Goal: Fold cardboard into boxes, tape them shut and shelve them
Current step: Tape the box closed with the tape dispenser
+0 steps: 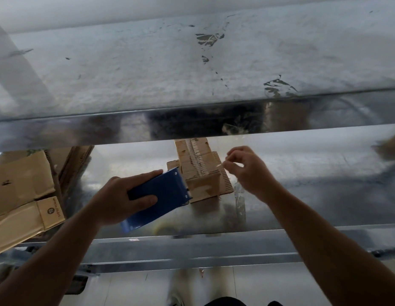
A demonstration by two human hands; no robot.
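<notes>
Cardboard box [201, 175] on shelf [302, 184]: left fingers [148, 174] grip the tape dispenser [161, 195], right fingers [234, 151] pinch clear tape [239, 195].

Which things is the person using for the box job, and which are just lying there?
Being used: box, standing on the shelf; tape dispenser, gripped by the left hand; tape, pinched by the right hand.
Just lying there: flat cardboard at the left, untouched; top shelf.
</notes>
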